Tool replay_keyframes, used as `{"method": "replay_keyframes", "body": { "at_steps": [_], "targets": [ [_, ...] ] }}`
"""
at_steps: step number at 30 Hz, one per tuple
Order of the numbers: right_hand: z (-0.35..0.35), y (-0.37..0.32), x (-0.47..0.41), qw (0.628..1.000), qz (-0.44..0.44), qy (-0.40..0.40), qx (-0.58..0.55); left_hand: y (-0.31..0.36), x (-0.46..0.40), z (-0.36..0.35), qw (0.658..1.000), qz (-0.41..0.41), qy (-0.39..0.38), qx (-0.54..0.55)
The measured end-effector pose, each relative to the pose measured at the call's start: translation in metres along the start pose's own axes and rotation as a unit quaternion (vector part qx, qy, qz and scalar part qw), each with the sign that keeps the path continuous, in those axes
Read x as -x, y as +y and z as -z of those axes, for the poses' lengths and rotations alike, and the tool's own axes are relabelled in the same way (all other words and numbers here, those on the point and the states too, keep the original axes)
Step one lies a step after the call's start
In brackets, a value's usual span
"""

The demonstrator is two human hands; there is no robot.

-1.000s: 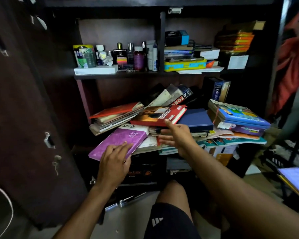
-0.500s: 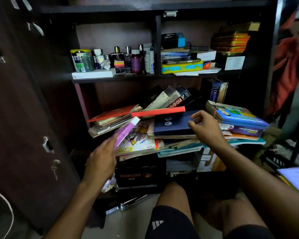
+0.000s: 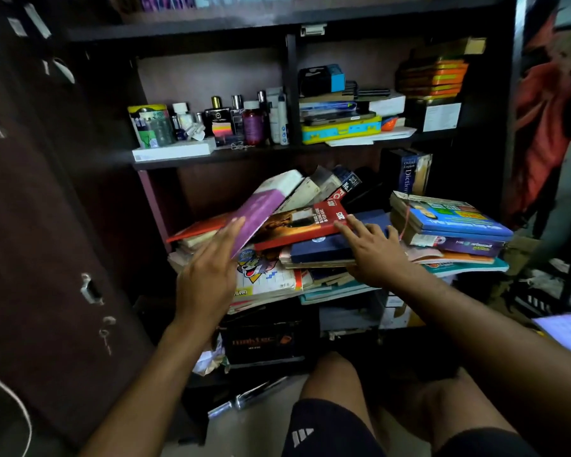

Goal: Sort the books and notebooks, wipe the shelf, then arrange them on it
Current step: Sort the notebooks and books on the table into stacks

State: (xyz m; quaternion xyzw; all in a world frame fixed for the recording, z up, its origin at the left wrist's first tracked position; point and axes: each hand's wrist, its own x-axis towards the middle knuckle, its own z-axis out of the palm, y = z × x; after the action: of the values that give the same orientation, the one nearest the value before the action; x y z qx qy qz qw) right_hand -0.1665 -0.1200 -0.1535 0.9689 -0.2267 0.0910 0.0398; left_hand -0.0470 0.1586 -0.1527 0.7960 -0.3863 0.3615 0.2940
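Nearest the camera are the person's bare knees, and just beyond them a black box [image 3: 264, 341] sits low in the cupboard under the book shelf. Above it, the left hand [image 3: 208, 278] holds a purple notebook [image 3: 256, 216] tilted up on edge – fingers long and nearly straight along its cover, the thumb hidden, so how firmly it grips I cannot tell. The right hand [image 3: 374, 255] lies loosely spread, fingertips on the red book [image 3: 302, 225] and the navy book [image 3: 333, 245] under it, gripping nothing.

The middle shelf [image 3: 155, 206] is heaped from its left edge to its right: a cartoon pad [image 3: 264, 278] at the front edge, a blue stack [image 3: 449, 229] at the right end, a dictionary [image 3: 407, 173] upright at the back right corner. On the upper shelf stand bottles [image 3: 244, 120] and a yellow case [image 3: 340, 128].

By the look of it, sorting has barely started – the piles are unsorted, no cloth is in sight, and wiping and arranging remain.
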Motion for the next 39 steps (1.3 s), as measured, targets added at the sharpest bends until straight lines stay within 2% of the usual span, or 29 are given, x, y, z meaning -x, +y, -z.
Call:
{"method": "replay_keyframes", "body": {
  "at_steps": [2, 4, 6, 8, 10, 11, 13, 14, 15, 17, 20, 24, 25, 28, 33, 35, 37, 39],
  "targets": [
    [0.003, 0.003, 0.0, 0.999, -0.029, 0.025, 0.002, 0.0, -0.032, -0.025, 0.997, 0.0, -0.068, 0.031],
    [0.006, 0.011, 0.001, 0.995, -0.09, 0.03, -0.036, -0.003, -0.056, -0.057, 0.982, -0.026, -0.177, 0.062],
    [0.005, 0.022, 0.002, 0.982, -0.149, 0.019, -0.111, -0.012, -0.064, -0.085, 0.952, -0.06, -0.284, 0.095],
    [0.003, 0.034, 0.002, 0.958, -0.181, -0.002, -0.222, -0.018, -0.066, -0.098, 0.928, -0.019, -0.33, 0.171],
    [0.0, 0.041, 0.001, 0.931, -0.185, -0.006, -0.315, -0.018, -0.065, -0.104, 0.913, 0.098, -0.289, 0.271],
    [-0.002, 0.042, 0.001, 0.924, -0.183, 0.0, -0.337, -0.016, -0.065, -0.106, 0.891, 0.19, -0.261, 0.32],
    [-0.005, 0.045, -0.003, 0.914, -0.183, 0.015, -0.363, -0.011, -0.068, -0.118, 0.821, 0.363, -0.21, 0.387],
    [-0.005, 0.045, -0.004, 0.901, -0.188, 0.024, -0.39, -0.006, -0.07, -0.122, 0.795, 0.415, -0.195, 0.397],
    [-0.005, 0.045, -0.005, 0.883, -0.191, 0.035, -0.428, -0.002, -0.072, -0.126, 0.785, 0.44, -0.18, 0.396],
    [-0.005, 0.043, -0.005, 0.859, -0.195, 0.054, -0.47, 0.002, -0.073, -0.134, 0.791, 0.442, -0.161, 0.391],
    [-0.004, 0.042, -0.003, 0.833, -0.204, 0.073, -0.509, 0.013, -0.071, -0.134, 0.809, 0.392, -0.156, 0.41],
    [0.006, 0.047, -0.004, 0.728, -0.23, 0.068, -0.642, 0.036, -0.07, -0.139, 0.848, 0.322, -0.223, 0.357],
    [0.008, 0.046, -0.005, 0.708, -0.228, 0.078, -0.664, 0.041, -0.074, -0.137, 0.847, 0.327, -0.233, 0.348],
    [0.013, 0.042, 0.001, 0.677, -0.222, 0.093, -0.696, 0.057, -0.076, -0.131, 0.801, 0.372, -0.227, 0.41],
    [0.052, 0.046, 0.019, 0.676, -0.168, 0.137, -0.704, 0.091, -0.06, -0.092, 0.737, 0.388, -0.098, 0.545],
    [0.073, 0.057, 0.04, 0.668, -0.134, 0.163, -0.714, 0.116, -0.063, -0.067, 0.707, 0.383, -0.076, 0.59],
    [0.092, 0.073, 0.063, 0.666, -0.106, 0.184, -0.715, 0.14, -0.066, -0.046, 0.643, 0.395, -0.095, 0.649],
    [0.108, 0.096, 0.095, 0.667, -0.097, 0.193, -0.713, 0.171, -0.064, -0.035, 0.58, 0.411, -0.148, 0.687]
  ]
}}
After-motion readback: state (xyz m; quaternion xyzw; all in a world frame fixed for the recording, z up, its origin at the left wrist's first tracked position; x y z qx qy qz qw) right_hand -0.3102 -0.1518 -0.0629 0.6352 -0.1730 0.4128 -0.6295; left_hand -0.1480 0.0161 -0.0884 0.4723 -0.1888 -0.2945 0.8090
